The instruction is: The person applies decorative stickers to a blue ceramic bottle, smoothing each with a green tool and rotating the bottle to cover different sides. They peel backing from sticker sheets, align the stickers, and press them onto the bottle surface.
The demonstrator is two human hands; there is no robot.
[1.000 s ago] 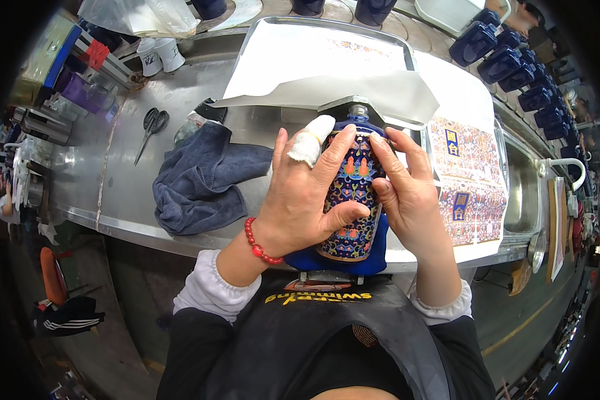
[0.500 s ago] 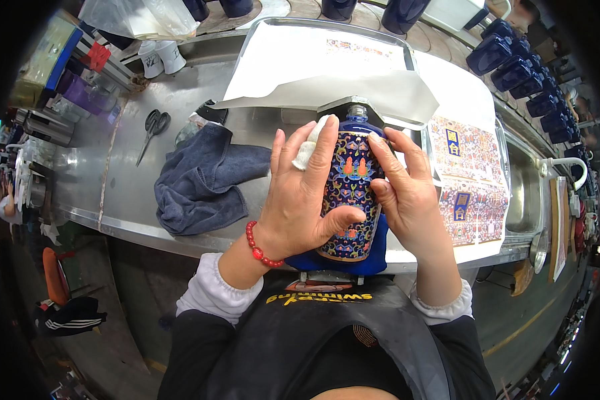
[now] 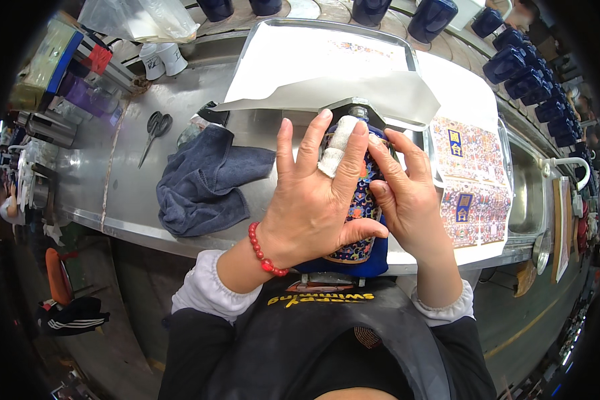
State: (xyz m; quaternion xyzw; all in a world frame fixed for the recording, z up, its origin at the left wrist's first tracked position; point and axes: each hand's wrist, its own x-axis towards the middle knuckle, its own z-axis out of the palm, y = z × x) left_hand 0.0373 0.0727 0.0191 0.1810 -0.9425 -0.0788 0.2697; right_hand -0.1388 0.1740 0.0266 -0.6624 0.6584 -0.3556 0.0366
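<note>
You stand at a long brushed stainless-steel counter (image 3: 113, 180) that runs from the cluttered far-left corner to a sink on the right, with dull concrete floor below its front edge. Take the dark blue glazed ceramic bottle with a multicoloured patterned label (image 3: 357, 207) as your landmark: it lies near the counter's front edge, right before your chest, neck pointing away from you.

Well to the left of the bottle, a pair of black-handled scissors (image 3: 155, 130) lies on the bare steel. Just left of the bottle sits a crumpled grey-blue cloth (image 3: 203, 183), close beside your left wrist.

Your left hand (image 3: 313, 213), with a white bandage on one finger and a red bead bracelet at the wrist, lies spread flat over the bottle, fingers splayed and pressing on the label, covering most of it. Your right hand (image 3: 407, 197) presses against the bottle's right side, fingers laid across the label, thumb touching your left hand's.

Behind the bottle, a large white paper sheet (image 3: 327, 73) lies folded over a shallow metal tray. To the bottle's right lie sheets of colourful printed decals (image 3: 473, 180). Far behind and right, a row of plain dark blue bottles (image 3: 520, 67) lines the counter's back edge.
</note>
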